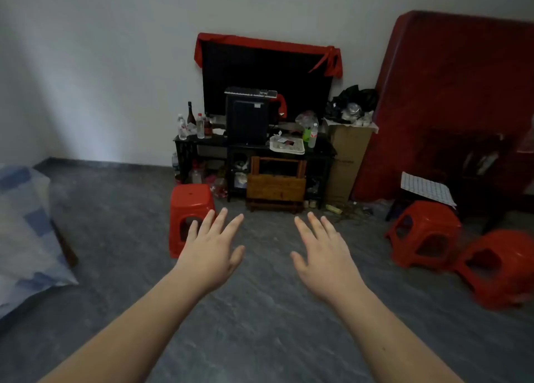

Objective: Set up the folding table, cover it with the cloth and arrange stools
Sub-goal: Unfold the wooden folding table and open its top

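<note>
Wooden folding table (276,184) sits collapsed on the floor against the black shelf unit (318,154), untouched. I have my left hand (212,248) and right hand (325,254) outstretched, fingers spread, grasping nothing, probably reaching for it. Red stools (190,206) wait nearby; the checked cloth (426,187) looks partly hidden in the dimness.
</note>
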